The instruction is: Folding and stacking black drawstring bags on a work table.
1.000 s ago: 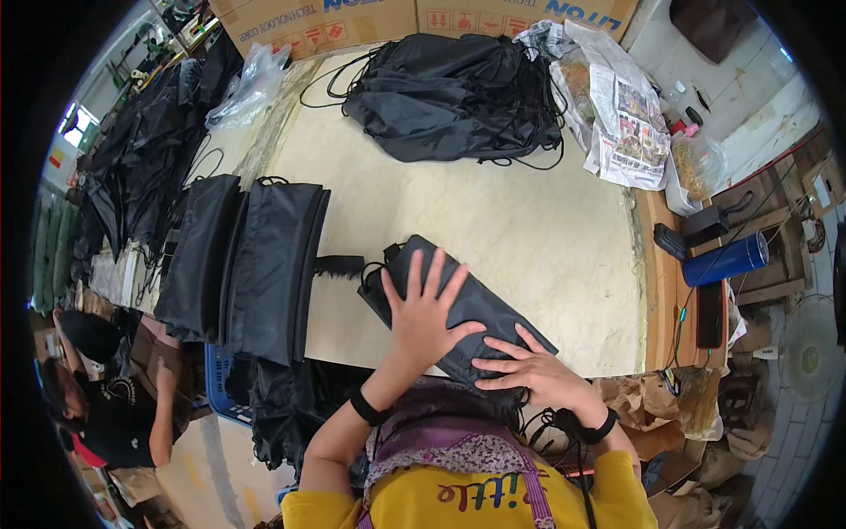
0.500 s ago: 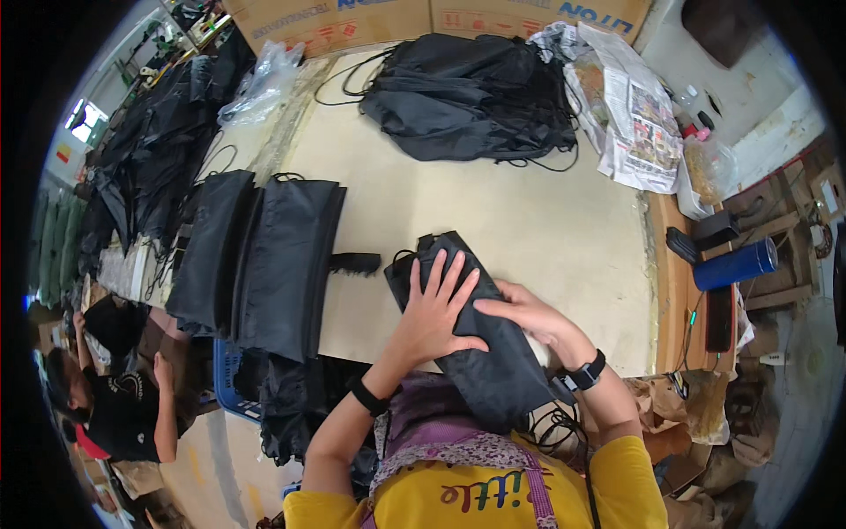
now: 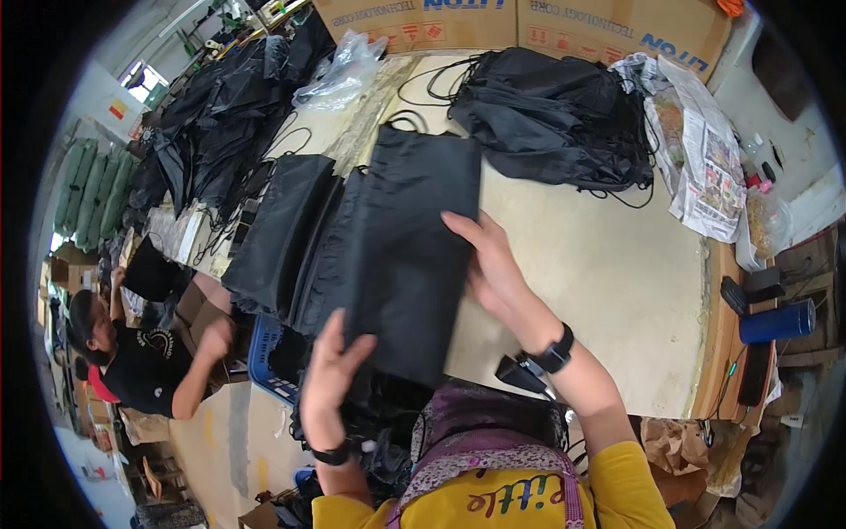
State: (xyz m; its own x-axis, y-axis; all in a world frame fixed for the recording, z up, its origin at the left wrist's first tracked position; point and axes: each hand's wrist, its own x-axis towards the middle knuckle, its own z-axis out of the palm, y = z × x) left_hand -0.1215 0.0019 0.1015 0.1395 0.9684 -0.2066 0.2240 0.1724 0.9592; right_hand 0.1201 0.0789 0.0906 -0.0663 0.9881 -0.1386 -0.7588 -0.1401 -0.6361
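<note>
A flat, folded black drawstring bag (image 3: 414, 256) lies tilted over the right side of a pile of similar folded black bags (image 3: 286, 238). My right hand (image 3: 495, 269) grips its right edge, thumb on top and the other fingers underneath. At its lower left edge is my left hand (image 3: 328, 379), slightly blurred. The left thumb reaches the bag's edge while the fingers stretch out apart beside it. Cords loop from the top end of the held bag.
A heap of black drawstring bags (image 3: 555, 119) lies at the table's far side, before cardboard boxes (image 3: 608, 35). Newspaper (image 3: 709, 167) and a blue cylinder (image 3: 777, 323) are on the right. A blue basket (image 3: 269, 357) stands below the left edge; a co-worker (image 3: 145, 357) sits beyond.
The folded bag has moved left and away from me, from the table's near edge onto the pile. My left hand has come off its top to its lower left edge. The view has shifted.
</note>
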